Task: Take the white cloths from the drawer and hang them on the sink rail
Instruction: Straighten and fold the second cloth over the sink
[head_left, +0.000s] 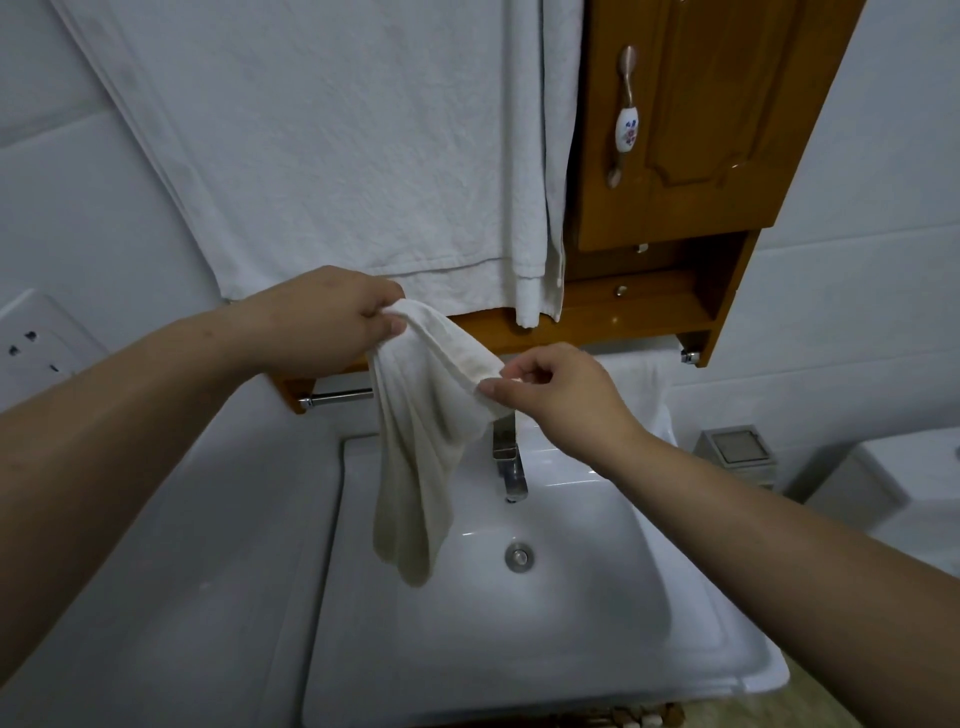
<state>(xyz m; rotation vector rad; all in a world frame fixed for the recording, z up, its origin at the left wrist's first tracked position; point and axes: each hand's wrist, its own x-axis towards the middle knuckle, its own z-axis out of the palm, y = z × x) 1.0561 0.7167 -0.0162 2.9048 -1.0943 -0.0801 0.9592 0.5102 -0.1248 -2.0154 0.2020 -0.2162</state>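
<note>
So the white cloth (426, 431) sits dead centre of the frame, held up above the sink basin (519, 613) with most of it drooping down in loose folds toward the drain (519, 557). The left hand (322, 317) pinches one top corner between thumb and fingers, and the right hand (561, 395) pinches the other end of that top edge, thumb against forefinger, other fingers curled in. Between them the edge is only half stretched, still kinda bunched.

Just behind the cloth, left of centre, you can see a short bit of the chrome rail (337, 399) sticking out from under the wooden shelf (571, 317). There looks to be another white cloth (639, 374) already draped over it further right, behind the right hand, though that part's hard to make out. The faucet (508, 457) pokes out below the right hand.

My read: this is the spread-it-out step right before hanging. Next move probably needs the edge pulled wider, then lifted up and over the bare stretch of rail so it drapes evenly on both sides.

Further out: a big white towel (337, 156) fills the upper middle, a wooden cabinet (717, 119) with a ceramic handle (626, 117) sits upper right, and a wall socket (31, 343) is at the left edge
</note>
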